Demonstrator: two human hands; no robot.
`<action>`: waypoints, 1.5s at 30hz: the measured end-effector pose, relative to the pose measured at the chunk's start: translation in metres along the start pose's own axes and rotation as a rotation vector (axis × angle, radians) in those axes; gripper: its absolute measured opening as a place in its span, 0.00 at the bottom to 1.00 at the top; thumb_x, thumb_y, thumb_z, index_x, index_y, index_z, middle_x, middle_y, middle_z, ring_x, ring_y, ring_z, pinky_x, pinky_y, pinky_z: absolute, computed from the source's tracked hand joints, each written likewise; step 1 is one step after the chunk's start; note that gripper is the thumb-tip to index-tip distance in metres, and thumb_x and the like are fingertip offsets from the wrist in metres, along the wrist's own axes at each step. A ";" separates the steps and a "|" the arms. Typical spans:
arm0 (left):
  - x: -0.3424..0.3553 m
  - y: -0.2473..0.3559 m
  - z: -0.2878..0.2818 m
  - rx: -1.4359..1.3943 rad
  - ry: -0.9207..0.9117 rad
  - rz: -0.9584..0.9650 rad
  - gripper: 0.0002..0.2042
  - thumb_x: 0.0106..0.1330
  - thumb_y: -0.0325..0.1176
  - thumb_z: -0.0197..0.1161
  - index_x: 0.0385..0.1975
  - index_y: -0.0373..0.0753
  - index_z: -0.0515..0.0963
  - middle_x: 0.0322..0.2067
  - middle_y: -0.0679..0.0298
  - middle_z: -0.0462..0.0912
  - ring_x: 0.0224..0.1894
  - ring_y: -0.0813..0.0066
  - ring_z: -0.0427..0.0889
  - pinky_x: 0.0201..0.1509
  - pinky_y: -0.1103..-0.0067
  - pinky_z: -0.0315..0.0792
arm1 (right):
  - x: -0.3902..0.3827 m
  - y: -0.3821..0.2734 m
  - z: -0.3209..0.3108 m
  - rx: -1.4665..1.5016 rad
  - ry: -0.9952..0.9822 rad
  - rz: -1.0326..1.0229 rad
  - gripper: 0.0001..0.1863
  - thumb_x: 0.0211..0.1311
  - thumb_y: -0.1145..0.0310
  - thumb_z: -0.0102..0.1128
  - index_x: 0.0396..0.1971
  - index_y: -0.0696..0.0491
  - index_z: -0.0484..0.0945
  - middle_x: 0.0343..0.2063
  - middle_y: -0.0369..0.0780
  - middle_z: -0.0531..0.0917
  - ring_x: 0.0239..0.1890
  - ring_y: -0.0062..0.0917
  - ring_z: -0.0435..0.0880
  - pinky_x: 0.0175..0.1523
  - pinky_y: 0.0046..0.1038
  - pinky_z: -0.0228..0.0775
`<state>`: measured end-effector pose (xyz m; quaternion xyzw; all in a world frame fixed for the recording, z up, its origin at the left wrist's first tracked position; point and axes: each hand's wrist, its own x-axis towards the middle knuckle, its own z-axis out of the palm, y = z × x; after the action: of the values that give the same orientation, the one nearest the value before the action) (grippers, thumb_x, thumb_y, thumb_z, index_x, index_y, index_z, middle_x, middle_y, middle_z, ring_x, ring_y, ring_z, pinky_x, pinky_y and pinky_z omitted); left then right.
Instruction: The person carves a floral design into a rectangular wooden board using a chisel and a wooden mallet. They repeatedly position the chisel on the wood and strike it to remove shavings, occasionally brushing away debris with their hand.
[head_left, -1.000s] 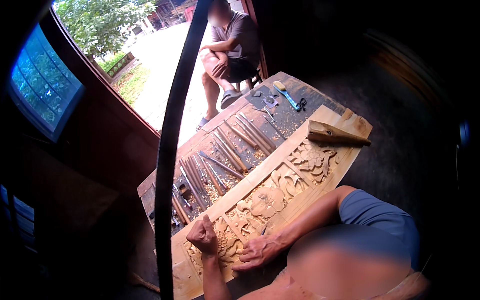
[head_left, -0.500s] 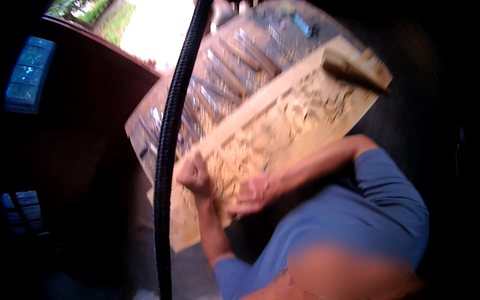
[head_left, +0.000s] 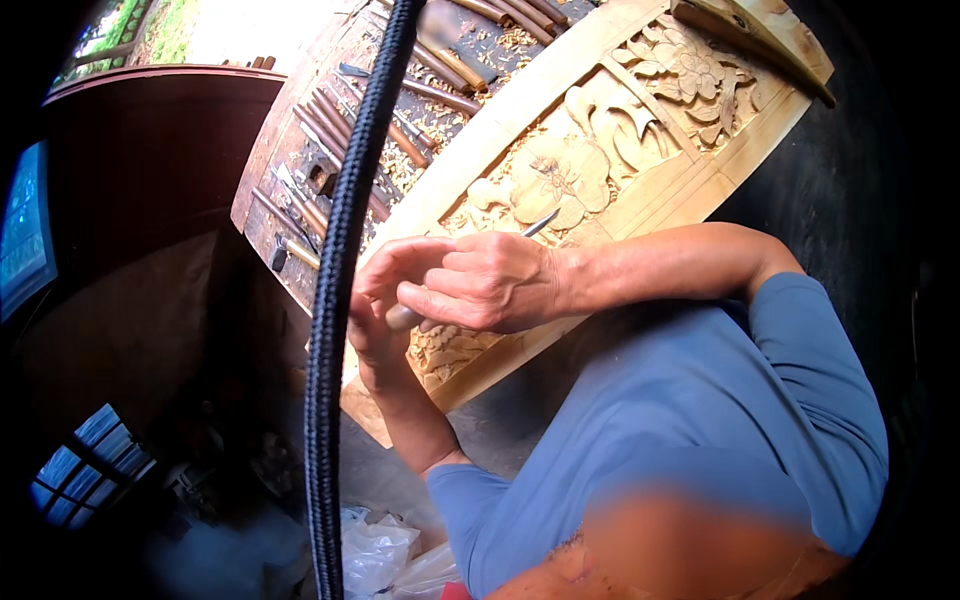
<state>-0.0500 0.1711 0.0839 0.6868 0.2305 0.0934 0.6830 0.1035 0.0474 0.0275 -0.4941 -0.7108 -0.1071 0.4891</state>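
A carved wooden panel [head_left: 554, 175] with flowers and leaves in relief lies across the bench. My right hand [head_left: 485, 280] is closed round the pale handle of a chisel [head_left: 539, 224], whose steel blade points up and to the right over the carving. Just left of it, my left hand [head_left: 383, 275] has its fingers loosely curved and apart, close to the handle's butt; its fingertips are partly hidden behind my right hand. A long wooden mallet [head_left: 750, 45] lies on the panel's far right end.
Rows of chisels [head_left: 330, 130], wood shavings and a small hammer [head_left: 295, 250] cover the bench beyond the panel. A dark braided cable [head_left: 345, 260] crosses the view vertically. Plastic bags [head_left: 380, 550] lie low beside me; a doorway opens onto daylight at upper left.
The view has swung, and the seated person is out of sight. My left fist has loosened beside my right hand, which has risen from lying low on the carving, now gripping the chisel.
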 end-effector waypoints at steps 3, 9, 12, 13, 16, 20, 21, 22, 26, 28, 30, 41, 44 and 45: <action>0.007 -0.019 -0.004 -0.138 0.078 0.012 0.70 0.53 0.95 0.38 0.61 0.20 0.76 0.51 0.45 0.88 0.56 0.62 0.86 0.65 0.71 0.75 | 0.009 0.007 0.002 0.044 -0.005 0.120 0.09 0.62 0.69 0.65 0.40 0.53 0.80 0.24 0.34 0.82 0.29 0.27 0.89 0.31 0.30 0.82; 0.009 -0.044 0.009 -0.576 0.020 -0.115 0.74 0.50 0.96 0.44 0.66 0.15 0.71 0.59 0.47 0.82 0.64 0.63 0.79 0.74 0.71 0.68 | 0.008 0.010 0.004 0.074 -0.053 0.139 0.25 0.61 0.69 0.69 0.59 0.56 0.83 0.30 0.35 0.86 0.32 0.21 0.89 0.32 0.26 0.82; 0.012 -0.041 0.016 -0.430 0.041 -0.167 0.77 0.47 0.97 0.45 0.68 0.13 0.69 0.61 0.48 0.80 0.66 0.63 0.77 0.76 0.72 0.67 | 0.004 0.010 0.014 0.073 0.013 0.156 0.28 0.61 0.68 0.70 0.63 0.56 0.82 0.29 0.33 0.84 0.31 0.21 0.88 0.31 0.27 0.81; 0.013 -0.042 0.016 -0.432 0.054 -0.177 0.77 0.46 0.97 0.46 0.68 0.14 0.69 0.61 0.48 0.80 0.66 0.62 0.78 0.76 0.71 0.67 | 0.005 0.009 0.013 0.059 0.018 0.170 0.28 0.64 0.63 0.70 0.63 0.56 0.82 0.30 0.33 0.84 0.32 0.21 0.87 0.31 0.27 0.81; 0.009 -0.047 0.018 -0.540 0.078 -0.195 0.77 0.44 0.96 0.48 0.70 0.16 0.69 0.56 0.48 0.83 0.61 0.63 0.84 0.72 0.72 0.71 | 0.008 0.004 0.009 0.049 -0.061 0.219 0.26 0.67 0.59 0.70 0.61 0.56 0.83 0.30 0.34 0.85 0.31 0.21 0.87 0.31 0.28 0.81; 0.014 -0.041 0.016 -0.277 0.055 -0.173 0.82 0.40 1.00 0.40 0.70 0.14 0.68 0.56 0.45 0.84 0.61 0.62 0.84 0.73 0.71 0.71 | 0.008 0.006 0.005 0.073 -0.081 0.195 0.26 0.69 0.57 0.70 0.60 0.56 0.83 0.30 0.34 0.86 0.35 0.22 0.90 0.33 0.28 0.83; 0.014 -0.044 0.016 -0.289 0.062 -0.175 0.82 0.39 1.01 0.38 0.70 0.14 0.68 0.56 0.44 0.84 0.61 0.62 0.84 0.73 0.71 0.71 | 0.007 0.008 0.013 0.071 -0.032 0.175 0.25 0.69 0.57 0.70 0.60 0.56 0.83 0.30 0.34 0.86 0.36 0.23 0.91 0.35 0.28 0.84; 0.014 -0.046 0.015 -0.308 0.068 -0.172 0.83 0.39 1.01 0.37 0.70 0.14 0.68 0.56 0.44 0.84 0.62 0.61 0.83 0.73 0.70 0.71 | 0.006 0.011 0.018 0.070 0.018 0.156 0.25 0.69 0.57 0.70 0.60 0.56 0.83 0.30 0.34 0.86 0.37 0.24 0.92 0.36 0.29 0.85; 0.012 -0.047 0.018 -0.373 0.082 -0.158 0.83 0.38 1.02 0.37 0.70 0.14 0.67 0.57 0.43 0.84 0.64 0.60 0.83 0.74 0.69 0.70 | 0.004 0.016 0.020 0.128 0.050 0.164 0.24 0.69 0.58 0.70 0.59 0.56 0.83 0.31 0.35 0.87 0.40 0.25 0.94 0.40 0.30 0.88; 0.013 -0.049 0.018 -0.372 0.074 -0.174 0.84 0.37 1.01 0.40 0.71 0.14 0.66 0.58 0.43 0.83 0.65 0.60 0.82 0.75 0.69 0.71 | 0.002 0.017 0.018 0.130 0.043 0.164 0.24 0.69 0.58 0.70 0.59 0.56 0.83 0.30 0.35 0.87 0.40 0.25 0.94 0.41 0.31 0.88; 0.011 -0.053 0.018 -0.499 0.040 -0.160 0.84 0.35 1.01 0.44 0.71 0.14 0.66 0.64 0.43 0.79 0.69 0.58 0.78 0.78 0.66 0.67 | 0.003 0.020 0.016 0.164 0.043 0.160 0.24 0.69 0.58 0.70 0.59 0.56 0.83 0.30 0.35 0.87 0.40 0.26 0.94 0.41 0.31 0.89; 0.013 -0.047 0.021 -0.422 0.069 -0.171 0.84 0.34 1.01 0.43 0.70 0.15 0.67 0.64 0.46 0.78 0.68 0.58 0.77 0.76 0.65 0.70 | 0.000 0.026 0.017 0.129 -0.007 0.136 0.23 0.77 0.55 0.63 0.61 0.55 0.82 0.28 0.35 0.86 0.38 0.24 0.93 0.40 0.29 0.89; 0.013 -0.041 0.024 -0.454 0.098 -0.201 0.85 0.34 1.01 0.45 0.72 0.15 0.64 0.65 0.46 0.78 0.67 0.59 0.78 0.74 0.68 0.71 | 0.002 0.026 0.020 0.166 0.003 0.151 0.24 0.77 0.55 0.62 0.62 0.55 0.82 0.28 0.35 0.86 0.38 0.24 0.93 0.39 0.28 0.89; 0.013 -0.045 0.024 -0.512 0.105 -0.231 0.86 0.32 1.01 0.47 0.73 0.15 0.64 0.65 0.45 0.78 0.67 0.60 0.79 0.73 0.71 0.72 | 0.002 0.027 0.022 0.177 0.009 0.159 0.24 0.77 0.55 0.62 0.63 0.55 0.82 0.28 0.35 0.86 0.38 0.24 0.93 0.39 0.28 0.89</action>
<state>-0.0368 0.1538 0.0363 0.4552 0.3111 0.1056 0.8276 0.1119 0.0760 0.0092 -0.5032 -0.6740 -0.0070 0.5408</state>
